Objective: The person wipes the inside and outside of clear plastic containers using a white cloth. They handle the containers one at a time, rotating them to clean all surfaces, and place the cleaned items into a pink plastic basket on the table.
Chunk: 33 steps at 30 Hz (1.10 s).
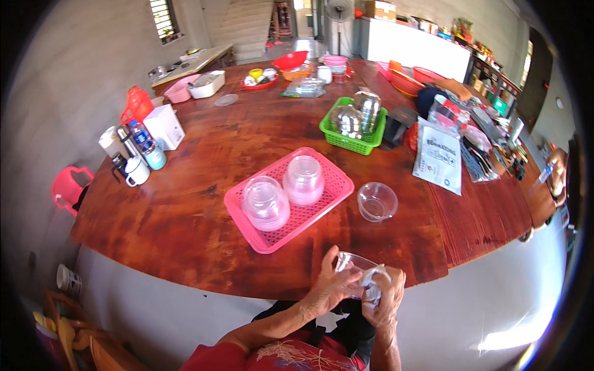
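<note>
Over the near edge of the table, my left hand (331,283) grips a clear plastic bowl (351,261), its thumb along the side. My right hand (390,294) bunches a white cloth or tissue (374,285) against the bowl's right side. Some of the fingers are hidden behind the bowl and cloth. Another clear bowl (377,203) sits alone on the table, beyond my hands. To its left a pink perforated tray (334,180) carries two stacks of upside-down clear bowls, a nearer stack (266,204) and a farther stack (304,180).
A green basket (354,144) with shiny clear containers stands behind the pink tray. Bottles, a white mug (137,171) and a white box (165,127) crowd the left side. Plastic packages (438,157) and clutter cover the right. Another person's hand (558,174) shows at far right.
</note>
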Each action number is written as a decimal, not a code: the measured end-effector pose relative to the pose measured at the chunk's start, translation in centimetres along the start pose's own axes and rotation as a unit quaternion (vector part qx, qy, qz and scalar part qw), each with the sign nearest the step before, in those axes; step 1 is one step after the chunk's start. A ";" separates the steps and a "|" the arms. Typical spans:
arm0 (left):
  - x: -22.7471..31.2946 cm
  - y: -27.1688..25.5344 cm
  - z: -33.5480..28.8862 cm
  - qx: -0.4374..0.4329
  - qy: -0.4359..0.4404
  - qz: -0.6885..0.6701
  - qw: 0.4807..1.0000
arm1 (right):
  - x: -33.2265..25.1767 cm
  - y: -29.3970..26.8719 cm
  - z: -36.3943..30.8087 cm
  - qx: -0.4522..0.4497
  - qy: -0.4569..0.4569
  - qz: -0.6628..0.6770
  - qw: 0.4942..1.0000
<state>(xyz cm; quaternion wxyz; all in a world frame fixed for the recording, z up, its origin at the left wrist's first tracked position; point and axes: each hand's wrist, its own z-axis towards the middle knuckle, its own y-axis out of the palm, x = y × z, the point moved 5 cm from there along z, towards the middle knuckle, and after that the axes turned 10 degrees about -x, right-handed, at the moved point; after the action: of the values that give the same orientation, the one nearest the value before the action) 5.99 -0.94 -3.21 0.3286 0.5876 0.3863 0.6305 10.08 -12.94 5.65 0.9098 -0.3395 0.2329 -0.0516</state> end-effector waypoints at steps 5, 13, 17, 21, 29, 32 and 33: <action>-0.5 0.0 0.1 -0.031 -0.030 -0.036 0.998 | -1.4 1.3 -0.7 0.029 -0.021 -0.044 0.998; -1.2 1.6 0.0 -0.082 0.023 -0.074 0.994 | 2.4 2.1 -2.9 0.264 0.293 0.328 0.858; -0.2 2.7 -0.3 -0.109 0.042 0.005 0.993 | 4.4 3.7 -2.8 0.218 0.330 0.539 0.743; 1.2 1.0 0.3 -0.046 0.125 0.169 0.977 | 3.7 4.8 -2.6 0.173 0.294 0.575 0.743; 3.9 -0.3 1.5 -0.020 0.211 0.076 0.974 | 0.9 5.5 -4.6 0.033 0.356 0.409 0.839; 5.3 -1.6 1.7 -0.061 0.216 0.081 0.971 | 0.8 4.8 -5.3 -0.062 0.360 0.395 0.843; 5.5 -1.5 1.5 -0.091 0.197 0.081 0.973 | 0.7 4.0 -5.1 -0.039 0.350 0.426 0.834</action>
<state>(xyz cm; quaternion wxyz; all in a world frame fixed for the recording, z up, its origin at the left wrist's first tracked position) 6.90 4.75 -1.82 0.2462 0.4484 0.3356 0.7910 8.13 -13.06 -0.59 0.6859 -0.2009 0.6588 0.2350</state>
